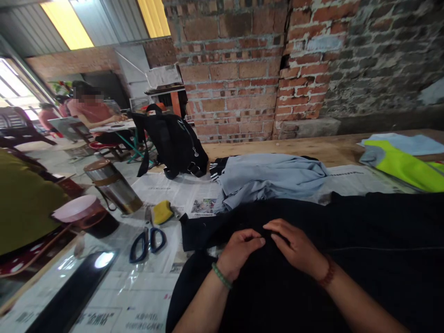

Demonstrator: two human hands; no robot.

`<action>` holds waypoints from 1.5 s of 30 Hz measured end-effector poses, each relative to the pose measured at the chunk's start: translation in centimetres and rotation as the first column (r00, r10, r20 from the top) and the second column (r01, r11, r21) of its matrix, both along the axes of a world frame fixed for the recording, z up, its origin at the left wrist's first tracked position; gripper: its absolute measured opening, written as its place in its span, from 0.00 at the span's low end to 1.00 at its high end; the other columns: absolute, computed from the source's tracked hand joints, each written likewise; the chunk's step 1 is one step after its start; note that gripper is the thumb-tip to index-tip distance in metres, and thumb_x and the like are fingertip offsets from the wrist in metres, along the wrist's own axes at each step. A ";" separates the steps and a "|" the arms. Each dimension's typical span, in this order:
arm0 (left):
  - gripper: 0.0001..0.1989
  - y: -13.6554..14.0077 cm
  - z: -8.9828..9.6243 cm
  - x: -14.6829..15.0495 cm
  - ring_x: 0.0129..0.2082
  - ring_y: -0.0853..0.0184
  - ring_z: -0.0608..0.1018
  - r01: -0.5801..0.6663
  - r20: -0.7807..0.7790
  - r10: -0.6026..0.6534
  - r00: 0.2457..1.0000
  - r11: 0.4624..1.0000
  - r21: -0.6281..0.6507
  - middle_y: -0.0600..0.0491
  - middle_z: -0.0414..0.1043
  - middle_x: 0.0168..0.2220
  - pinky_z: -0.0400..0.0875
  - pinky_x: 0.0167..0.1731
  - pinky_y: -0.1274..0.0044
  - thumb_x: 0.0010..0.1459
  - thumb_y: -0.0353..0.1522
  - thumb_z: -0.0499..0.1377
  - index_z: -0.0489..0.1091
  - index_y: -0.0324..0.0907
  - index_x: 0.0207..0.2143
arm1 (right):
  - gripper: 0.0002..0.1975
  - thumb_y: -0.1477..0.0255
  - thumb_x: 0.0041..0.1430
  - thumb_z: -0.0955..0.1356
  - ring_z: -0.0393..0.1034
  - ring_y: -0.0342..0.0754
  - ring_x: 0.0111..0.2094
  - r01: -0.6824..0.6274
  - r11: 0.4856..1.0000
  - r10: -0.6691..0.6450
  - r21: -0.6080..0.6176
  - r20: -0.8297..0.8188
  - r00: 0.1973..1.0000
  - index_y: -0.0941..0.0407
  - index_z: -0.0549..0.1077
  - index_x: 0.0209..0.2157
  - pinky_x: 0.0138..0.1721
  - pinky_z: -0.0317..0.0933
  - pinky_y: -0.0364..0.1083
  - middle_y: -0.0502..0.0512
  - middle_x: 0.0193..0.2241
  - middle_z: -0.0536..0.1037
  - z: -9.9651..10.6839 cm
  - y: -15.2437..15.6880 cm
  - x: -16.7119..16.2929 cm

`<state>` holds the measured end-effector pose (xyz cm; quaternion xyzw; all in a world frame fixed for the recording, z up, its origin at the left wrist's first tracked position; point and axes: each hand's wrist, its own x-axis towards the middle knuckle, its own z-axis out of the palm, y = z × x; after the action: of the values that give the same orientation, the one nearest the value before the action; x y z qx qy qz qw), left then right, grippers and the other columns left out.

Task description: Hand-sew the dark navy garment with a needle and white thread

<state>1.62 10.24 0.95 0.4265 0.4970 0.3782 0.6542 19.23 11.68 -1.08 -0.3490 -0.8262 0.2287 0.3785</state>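
A large black garment [298,296] is spread over the near side of the table and my lap. Over its upper middle, my left hand [239,252] has thumb and fingertips closed together on the dark cloth; anything finer between them is too small to make out. A green bead bracelet [222,276] circles that wrist. Just to its right, my right hand [298,247] rests on the garment with fingers bent and a gap between thumb and forefinger. A reddish bead bracelet [328,272] is on the right wrist. The two sets of fingertips are close but apart.
Scissors [148,240], a yellow sponge [163,212], a steel flask [114,187], a lidded cup [86,215] and a phone [74,291] lie left on newspaper. Beyond are a black backpack [171,141], grey cloth [267,175] and a yellow-green vest [404,164]. People sit at left.
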 end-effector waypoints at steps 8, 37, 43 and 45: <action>0.12 0.1 0.2 0.0 0.22 0.74 0.63 -0.013 0.024 0.013 1.000 1.000 -0.010 0.58 0.64 0.19 0.56 0.25 0.81 0.36 0.37 0.66 0.71 0.38 0.21 | 0.13 0.76 0.52 0.64 0.64 0.47 0.40 -0.036 0.995 0.041 0.093 -0.052 0.998 0.55 0.66 0.42 0.41 0.62 0.47 0.57 0.37 0.68 0.3 -0.3 -0.2; 0.10 0.2 0.2 -0.6 0.23 0.73 0.70 -0.043 0.098 0.049 0.994 0.997 -0.067 0.55 0.72 0.22 0.61 0.27 0.80 0.34 0.32 0.67 0.74 0.39 0.24 | 0.10 0.65 0.51 0.66 0.65 0.40 0.25 -0.231 0.739 -0.286 -0.632 -0.605 0.743 0.58 0.65 0.27 0.26 0.58 0.39 0.51 0.26 0.72 3.1 1.7 -2.3; 0.09 0.4 0.1 -0.7 0.23 0.72 0.71 -0.026 0.093 0.035 0.995 0.995 -0.099 0.55 0.72 0.21 0.63 0.27 0.80 0.35 0.29 0.65 0.74 0.38 0.25 | 0.08 0.67 0.56 0.62 0.67 0.41 0.16 -0.359 0.546 -0.237 -0.757 -0.551 0.800 0.55 0.58 0.31 0.13 0.55 0.36 0.48 0.22 0.72 7.3 4.8 -1.6; 0.09 0.6 0.1 -0.7 0.22 0.72 0.71 -0.029 0.089 0.038 0.995 0.994 -0.107 0.56 0.72 0.20 0.63 0.26 0.80 0.35 0.29 0.65 0.74 0.38 0.25 | 0.05 0.70 0.58 0.61 0.70 0.42 0.18 -0.339 0.549 -0.255 -0.764 -0.539 0.803 0.56 0.58 0.30 0.15 0.58 0.37 0.47 0.20 0.71 8.9 6.1 -1.3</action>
<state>0.90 10.83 1.01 0.3654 0.4931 0.3815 0.6912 17.96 17.81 7.82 -0.3739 -0.4616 0.6987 0.3987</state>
